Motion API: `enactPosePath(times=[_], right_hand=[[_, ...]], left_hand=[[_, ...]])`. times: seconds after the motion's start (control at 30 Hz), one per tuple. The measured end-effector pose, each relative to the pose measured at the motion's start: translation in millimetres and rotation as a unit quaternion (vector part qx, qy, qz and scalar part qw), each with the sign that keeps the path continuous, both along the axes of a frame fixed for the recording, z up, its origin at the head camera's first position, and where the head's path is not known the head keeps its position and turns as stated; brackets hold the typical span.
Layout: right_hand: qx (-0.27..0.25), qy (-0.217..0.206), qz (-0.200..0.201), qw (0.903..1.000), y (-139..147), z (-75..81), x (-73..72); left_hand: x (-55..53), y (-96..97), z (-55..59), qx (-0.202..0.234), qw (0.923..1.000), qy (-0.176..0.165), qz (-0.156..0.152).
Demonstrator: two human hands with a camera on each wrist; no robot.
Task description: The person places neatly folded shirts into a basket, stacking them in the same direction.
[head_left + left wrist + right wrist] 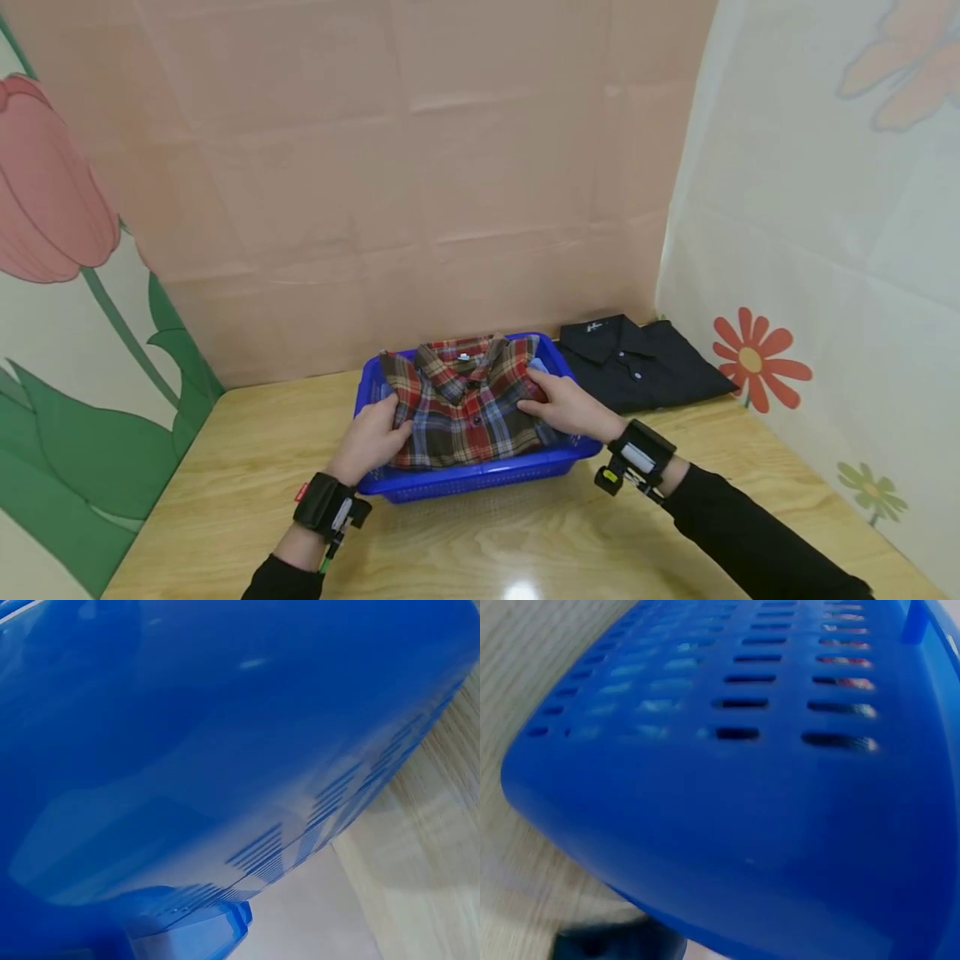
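A folded plaid shirt (472, 417) in red, brown and blue lies collar-up inside a blue plastic basket (480, 477). At its left side my left hand (371, 440) grips the shirt's edge, thumb on top. My right hand (573, 404) holds the opposite edge, thumb and fingers around the fabric. Light blue cloth (538, 365) peeks out beneath the plaid shirt. Only the basket's outer wall (225, 750) fills the left wrist view. The slotted basket side (705, 802) fills most of the right wrist view, and neither hand appears there.
A folded black shirt (645, 362) lies on the wooden table (285, 433), right of the basket and close to it. Behind stands a brown paper-like backdrop (420, 183). Floral-printed sheets (825, 275) border the table on both sides.
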State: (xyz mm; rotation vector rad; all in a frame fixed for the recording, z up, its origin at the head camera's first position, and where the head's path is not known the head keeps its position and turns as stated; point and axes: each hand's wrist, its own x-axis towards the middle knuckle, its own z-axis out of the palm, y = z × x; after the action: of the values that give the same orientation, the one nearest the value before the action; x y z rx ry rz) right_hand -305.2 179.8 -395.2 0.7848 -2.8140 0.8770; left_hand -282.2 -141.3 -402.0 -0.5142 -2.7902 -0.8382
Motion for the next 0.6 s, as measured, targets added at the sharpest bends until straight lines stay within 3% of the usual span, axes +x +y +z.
enactPosePath(times=[0.2, 0.4, 0.6], right_hand=[[0.035, -0.022, -0.025, 0.9988, -1.8, 5.7, 0.0], [0.043, -0.06, -0.059, 0.9955, -3.2, 10.9, 2.6], [0.06, -0.039, -0.079, 0.9943, -4.4, 12.4, 4.1]], left_hand=[[-0.8, -1.1, 0.9, -0.005, 0.9999, 0.003, 0.012], [-0.7, -2.3, 1.1, 0.005, 0.9987, 0.049, 0.017], [1.8, -4.5, 4.5, -0.1, 0.9906, 0.093, 0.009]])
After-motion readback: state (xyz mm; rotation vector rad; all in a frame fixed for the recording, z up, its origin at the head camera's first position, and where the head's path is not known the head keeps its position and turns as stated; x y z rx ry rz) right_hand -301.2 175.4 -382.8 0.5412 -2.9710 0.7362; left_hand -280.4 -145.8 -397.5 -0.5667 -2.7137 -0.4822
